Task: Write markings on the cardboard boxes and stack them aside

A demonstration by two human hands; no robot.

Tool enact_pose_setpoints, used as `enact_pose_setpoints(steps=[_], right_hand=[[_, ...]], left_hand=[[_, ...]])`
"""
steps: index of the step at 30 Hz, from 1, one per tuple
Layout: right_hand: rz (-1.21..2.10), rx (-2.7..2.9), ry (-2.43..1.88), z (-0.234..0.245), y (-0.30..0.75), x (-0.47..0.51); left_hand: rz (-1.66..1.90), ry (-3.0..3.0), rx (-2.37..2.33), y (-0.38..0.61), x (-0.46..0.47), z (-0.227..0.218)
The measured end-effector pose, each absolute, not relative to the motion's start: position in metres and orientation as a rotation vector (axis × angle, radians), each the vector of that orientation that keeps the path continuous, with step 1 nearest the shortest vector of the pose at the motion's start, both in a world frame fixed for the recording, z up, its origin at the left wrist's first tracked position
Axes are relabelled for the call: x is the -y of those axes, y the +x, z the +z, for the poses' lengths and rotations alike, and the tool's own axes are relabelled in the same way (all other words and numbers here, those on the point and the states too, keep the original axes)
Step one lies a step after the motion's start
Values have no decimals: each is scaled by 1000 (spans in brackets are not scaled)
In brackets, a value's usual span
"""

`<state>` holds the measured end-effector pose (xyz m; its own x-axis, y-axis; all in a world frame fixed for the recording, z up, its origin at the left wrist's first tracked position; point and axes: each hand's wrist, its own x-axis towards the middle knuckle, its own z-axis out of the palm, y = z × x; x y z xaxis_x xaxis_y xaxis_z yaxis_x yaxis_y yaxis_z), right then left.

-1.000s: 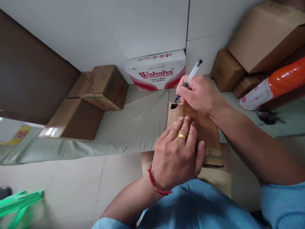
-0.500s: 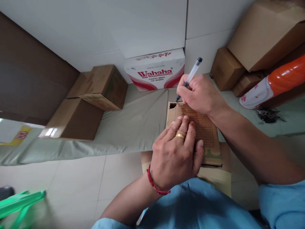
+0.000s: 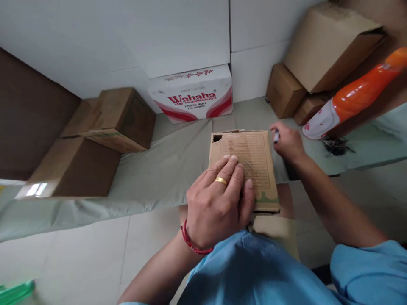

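A flat brown cardboard box (image 3: 251, 152) with printed text on top lies in front of me, partly on a grey-green cloth (image 3: 171, 169). My left hand (image 3: 216, 203), with a gold ring and a red wrist cord, rests flat on the near part of the box, fingers stretched out. My right hand (image 3: 288, 142) is closed around a pen (image 3: 276, 136) just off the box's right edge; only the pen's end shows.
A white Wahaha carton (image 3: 193, 95) stands against the white wall. Brown cartons (image 3: 108, 123) are stacked at the left, more cartons (image 3: 321, 46) at the right. An orange and white bottle (image 3: 352, 99) lies at the right, with keys (image 3: 335, 146) on the cloth beside it.
My right hand has lifted the pen off the box's far left corner and moved right, past the box's edge. The left hand stays on the box. The view has shifted.
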<state>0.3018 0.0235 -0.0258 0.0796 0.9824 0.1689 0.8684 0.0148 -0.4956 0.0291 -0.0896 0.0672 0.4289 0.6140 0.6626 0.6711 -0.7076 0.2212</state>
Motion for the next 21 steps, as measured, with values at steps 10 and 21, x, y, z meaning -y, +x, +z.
enact_pose_setpoints(steps=[10,21], right_hand=[[69,1703,-2322,-79,333,52],[46,1393,-2662,-114,336,116]], left_hand=[[-1265,-2475,1287,8,110,75],[-1047,-2365,1519,62,133,52]])
